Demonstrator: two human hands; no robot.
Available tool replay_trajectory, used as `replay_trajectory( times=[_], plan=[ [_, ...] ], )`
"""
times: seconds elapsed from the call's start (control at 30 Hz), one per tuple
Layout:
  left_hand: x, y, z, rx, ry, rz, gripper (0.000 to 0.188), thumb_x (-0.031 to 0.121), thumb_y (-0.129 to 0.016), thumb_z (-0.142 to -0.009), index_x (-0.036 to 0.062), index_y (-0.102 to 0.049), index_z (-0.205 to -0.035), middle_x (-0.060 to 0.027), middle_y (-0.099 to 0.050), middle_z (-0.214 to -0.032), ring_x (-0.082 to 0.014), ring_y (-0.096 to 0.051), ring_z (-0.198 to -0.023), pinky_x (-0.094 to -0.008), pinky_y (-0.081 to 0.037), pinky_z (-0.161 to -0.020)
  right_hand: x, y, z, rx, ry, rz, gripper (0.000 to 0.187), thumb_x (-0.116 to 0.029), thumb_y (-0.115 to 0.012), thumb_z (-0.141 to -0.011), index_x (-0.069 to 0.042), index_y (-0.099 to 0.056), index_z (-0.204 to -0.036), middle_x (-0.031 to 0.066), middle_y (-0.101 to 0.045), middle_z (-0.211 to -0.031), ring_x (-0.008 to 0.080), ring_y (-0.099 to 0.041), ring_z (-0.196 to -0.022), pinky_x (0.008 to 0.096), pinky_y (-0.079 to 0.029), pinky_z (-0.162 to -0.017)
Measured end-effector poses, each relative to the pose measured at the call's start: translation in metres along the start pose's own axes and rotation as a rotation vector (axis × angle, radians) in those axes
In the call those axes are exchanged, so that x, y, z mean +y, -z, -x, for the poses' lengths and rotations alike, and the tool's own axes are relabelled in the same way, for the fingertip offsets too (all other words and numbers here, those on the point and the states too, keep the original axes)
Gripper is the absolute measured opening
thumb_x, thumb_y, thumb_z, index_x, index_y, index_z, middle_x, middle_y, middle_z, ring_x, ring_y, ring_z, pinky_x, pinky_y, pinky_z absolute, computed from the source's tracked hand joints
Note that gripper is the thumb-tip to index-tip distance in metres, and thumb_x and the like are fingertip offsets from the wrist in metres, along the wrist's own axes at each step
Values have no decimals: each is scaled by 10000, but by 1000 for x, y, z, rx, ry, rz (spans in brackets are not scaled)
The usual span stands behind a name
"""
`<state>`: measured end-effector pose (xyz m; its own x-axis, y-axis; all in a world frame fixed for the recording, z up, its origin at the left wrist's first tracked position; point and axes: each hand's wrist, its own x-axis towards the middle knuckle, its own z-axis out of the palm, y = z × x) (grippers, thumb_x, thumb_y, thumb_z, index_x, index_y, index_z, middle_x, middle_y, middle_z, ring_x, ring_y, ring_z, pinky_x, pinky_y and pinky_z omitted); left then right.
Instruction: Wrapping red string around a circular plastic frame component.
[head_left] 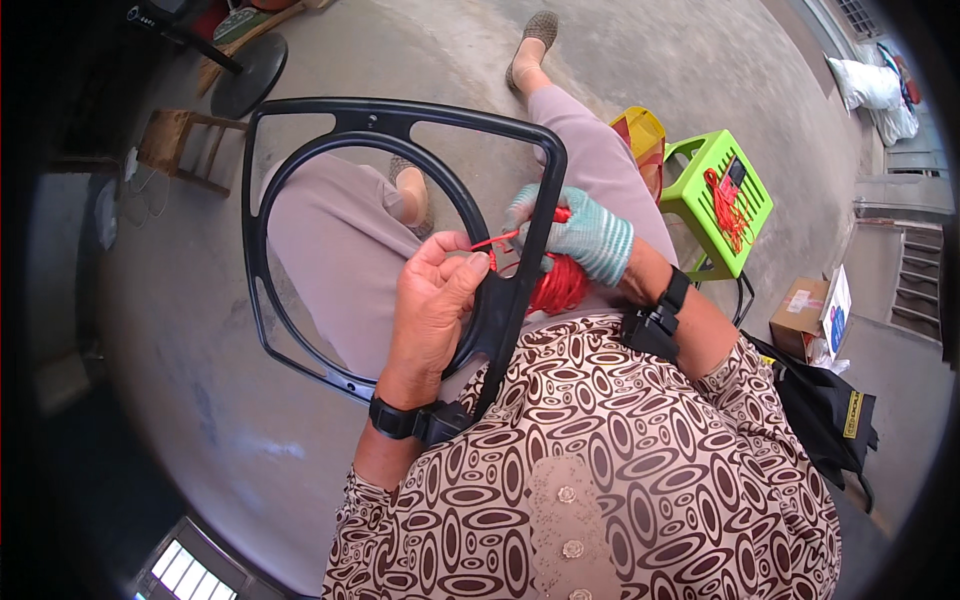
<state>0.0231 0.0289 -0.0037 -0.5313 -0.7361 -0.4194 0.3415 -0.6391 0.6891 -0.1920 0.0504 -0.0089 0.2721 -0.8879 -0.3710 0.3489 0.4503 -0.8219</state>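
Red cord (497, 239) is pinched by the left hand (432, 290) and gripped by the gloved right hand (588, 232) near the black frame's (508, 308) right edge.

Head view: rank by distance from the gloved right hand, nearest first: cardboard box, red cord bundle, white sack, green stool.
From the right hand:
1. Red cord bundle: just below it in the picture.
2. Green stool: to its right.
3. Cardboard box: farther right.
4. White sack: far upper right.

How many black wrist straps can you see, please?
2: the left strap around the wrist of the bare left hand; the right strap around the wrist of the gloved right hand.
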Motion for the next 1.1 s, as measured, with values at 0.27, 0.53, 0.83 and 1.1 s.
replay_trajectory(
  times=[0.27,0.53,0.83,1.1],
  plan=[
    [0,-4,2,22,-64,-16,138,37,-653,-912,46,-554,-1008,-47,-693,-846,-30,-600,-665,-143,-430,-550,-3,8,-15,-261,43,318,182,-144,-716,-846,-19,-694,-975,35,-666,-771,96,-586,-601,245,-487,-539],
    [2,-5,3,41,-88,60,68,82,-650,-923,66,-585,-934,19,-637,-793,-17,-548,-636,-144,-400,-552,-1,6,-6,-135,-12,365,232,-150,-710,-851,-22,-695,-1044,34,-670,-762,98,-602,-621,246,-500,-558],
    [-1,4,0,-16,-69,4,52,85,-578,-962,34,-587,-964,-59,-675,-907,-95,-644,-771,-227,-531,-733,-10,8,5,76,-47,398,234,-168,-702,-858,-34,-692,-1049,29,-675,-795,94,-616,-648,246,-520,-585],
    [2,-5,0,7,66,33,75,116,-619,-944,49,-620,-978,-4,-660,-855,-43,-615,-719,-172,-477,-602,0,17,25,58,-101,243,256,-260,-683,-867,-27,-622,-953,25,-576,-699,97,-531,-559,232,-422,-488]
  ],
)
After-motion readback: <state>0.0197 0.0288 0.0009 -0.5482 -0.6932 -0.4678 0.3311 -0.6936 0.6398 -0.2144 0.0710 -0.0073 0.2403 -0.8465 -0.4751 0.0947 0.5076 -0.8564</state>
